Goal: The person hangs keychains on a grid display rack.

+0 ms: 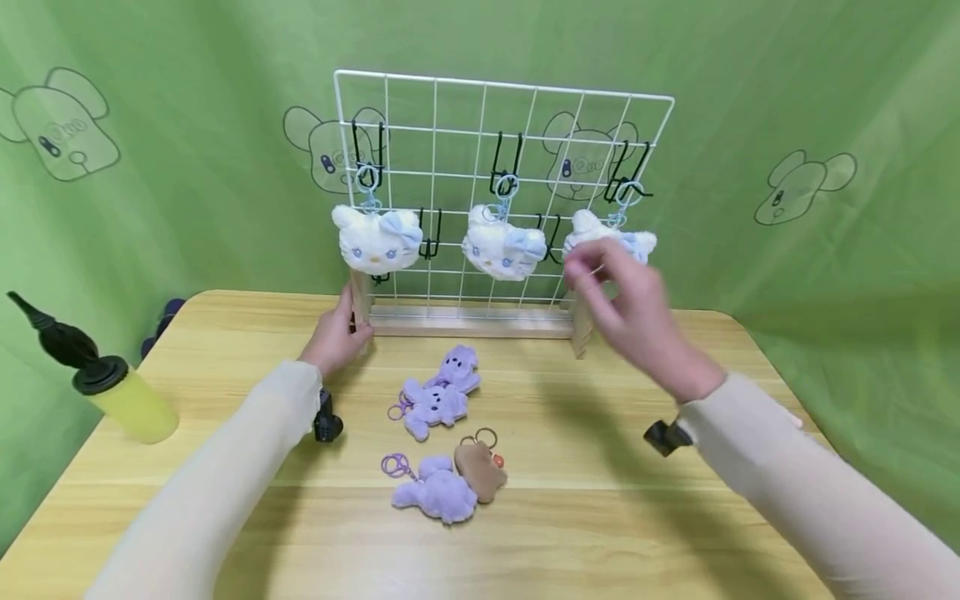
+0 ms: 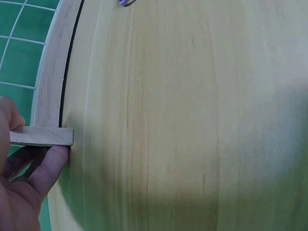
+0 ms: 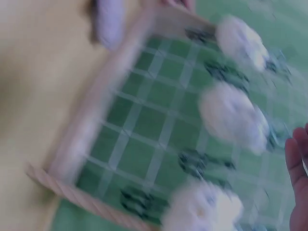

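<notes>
A white wire grid rack [image 1: 483, 84] stands on a wooden base [image 1: 472, 325] at the back of the table. Three white cat-head plush keychains with blue bows hang from its black hooks: left [image 1: 378, 243], middle [image 1: 501, 246] and right [image 1: 587, 227]. My left hand [image 1: 336, 337] grips the rack's left wooden foot [image 2: 42, 136], thumb and fingers on opposite sides. In front of the right plush, partly covering it, my right hand [image 1: 633, 296] is raised with loosely bent fingers. Its fingers appear apart from the plushes at the edge of the right wrist view, which is blurred.
Purple plush keychains [image 1: 435, 406] lie mid-table, with another purple one [image 1: 442, 493] and a brown plush [image 1: 480, 472] nearer me. A yellow pump bottle [image 1: 138, 407] stands on the left. Green curtain [image 1: 825, 275] surrounds the table. Several lower black hooks [image 1: 429, 242] hang bare.
</notes>
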Available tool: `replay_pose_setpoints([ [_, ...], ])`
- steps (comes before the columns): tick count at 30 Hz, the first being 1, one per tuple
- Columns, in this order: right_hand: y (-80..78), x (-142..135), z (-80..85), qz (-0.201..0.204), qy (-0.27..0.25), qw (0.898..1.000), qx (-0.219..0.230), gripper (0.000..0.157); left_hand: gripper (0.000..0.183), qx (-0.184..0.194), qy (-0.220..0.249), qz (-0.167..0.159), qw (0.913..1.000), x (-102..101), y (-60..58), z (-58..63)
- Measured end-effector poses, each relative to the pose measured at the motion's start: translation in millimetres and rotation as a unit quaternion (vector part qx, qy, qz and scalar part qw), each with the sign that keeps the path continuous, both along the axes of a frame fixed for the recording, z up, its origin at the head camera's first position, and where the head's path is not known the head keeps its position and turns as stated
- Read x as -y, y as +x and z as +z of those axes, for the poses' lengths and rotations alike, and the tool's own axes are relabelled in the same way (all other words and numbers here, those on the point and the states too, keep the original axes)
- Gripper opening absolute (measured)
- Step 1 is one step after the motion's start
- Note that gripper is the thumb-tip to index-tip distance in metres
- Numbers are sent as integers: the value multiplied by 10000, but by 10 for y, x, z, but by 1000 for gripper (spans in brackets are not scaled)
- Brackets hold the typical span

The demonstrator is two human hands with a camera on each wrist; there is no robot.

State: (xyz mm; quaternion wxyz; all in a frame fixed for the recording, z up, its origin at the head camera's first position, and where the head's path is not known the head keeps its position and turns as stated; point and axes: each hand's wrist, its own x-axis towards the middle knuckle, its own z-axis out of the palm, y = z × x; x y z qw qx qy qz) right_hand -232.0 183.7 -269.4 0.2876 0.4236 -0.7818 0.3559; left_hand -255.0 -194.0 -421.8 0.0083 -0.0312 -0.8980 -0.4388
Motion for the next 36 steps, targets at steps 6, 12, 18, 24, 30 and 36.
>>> replay_pose_setpoints([
  [6,142,237,-547,509,1239,9814,1372,12,92,-29,2,-1,10000,14,-14,-1],
  [12,134,350,-1066,918,2113,9217,3122,19,92,-67,24,15,10000,23,-27,-7],
  [18,155,328,-1346,1191,2780,8763,3750,14,92,-120,-21,0,9999,28,-36,-32],
  [24,164,289,-1369,1364,3045,8551,3969,16,91,-97,4,13,10000,16,-25,-17],
  [30,175,283,-1361,1448,3216,8463,3993,22,91,-67,-7,7,10000,16,-11,-8],
  [36,189,299,-1361,1397,3339,8488,3854,21,93,-70,40,12,10000,14,-14,-18],
])
